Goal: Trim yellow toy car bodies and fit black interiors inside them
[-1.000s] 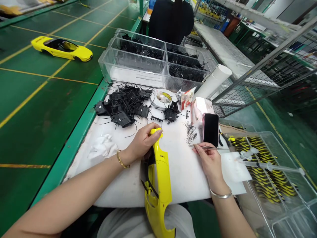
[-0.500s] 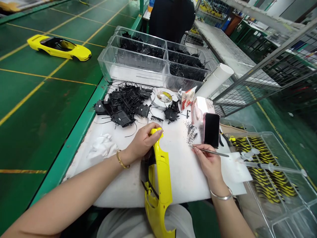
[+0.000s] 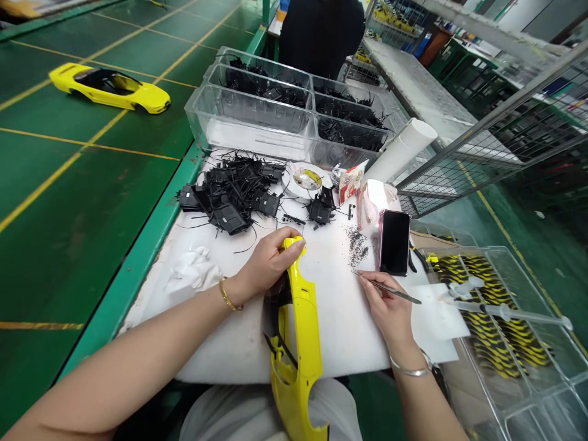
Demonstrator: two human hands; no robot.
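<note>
My left hand [image 3: 271,257] is closed around the far end of a yellow model car body [image 3: 307,324], which stands tilted on its side with its near end over my lap. Between the fingers of my right hand [image 3: 388,303] is a pair of tweezers [image 3: 395,290], its tip pointing left at the near edge of a scatter of tiny black parts [image 3: 357,246]. Whether the tip grips a part is too small to tell. A black-screened phone [image 3: 394,242] leans just beyond my right hand.
Black plastic parts [image 3: 229,196] are heaped at the left rear, before a clear divided bin [image 3: 257,116]. A tape roll [image 3: 307,179], a crumpled white cloth [image 3: 193,269] and syringes [image 3: 505,311] lie around. A tray of yellow-black parts [image 3: 487,254] stands right; another yellow car body [image 3: 110,89] sits left.
The view has shifted very slightly. The tweezers have tilted a little in my right hand, their rear end lower. My left hand keeps its hold on the car body.
</note>
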